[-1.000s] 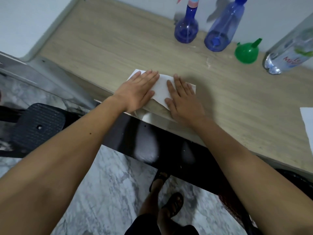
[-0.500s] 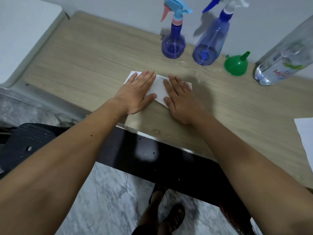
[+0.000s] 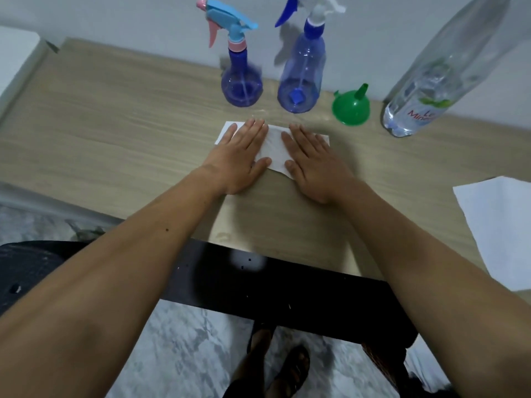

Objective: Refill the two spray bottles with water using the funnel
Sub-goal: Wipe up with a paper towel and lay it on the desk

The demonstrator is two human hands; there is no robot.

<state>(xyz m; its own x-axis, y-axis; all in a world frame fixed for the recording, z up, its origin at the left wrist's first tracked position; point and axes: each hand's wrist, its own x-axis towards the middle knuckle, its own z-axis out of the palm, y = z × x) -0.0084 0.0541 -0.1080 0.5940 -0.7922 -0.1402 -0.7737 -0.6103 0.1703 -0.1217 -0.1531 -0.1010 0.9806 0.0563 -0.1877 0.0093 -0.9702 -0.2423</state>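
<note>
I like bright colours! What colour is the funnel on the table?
The funnel is green, seen in the head view, the only view, between a spray bottle and the water bottle.

The view tilted up, so the spray heads of the round spray bottle and the tall spray bottle came into sight. The left hand and right hand slid with the white paper farther from the surface's near edge.

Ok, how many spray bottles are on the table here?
2. The round spray bottle with the light blue and pink trigger stands at the back; the taller spray bottle stands just right of it, beside the green funnel. None seem hidden.
</note>
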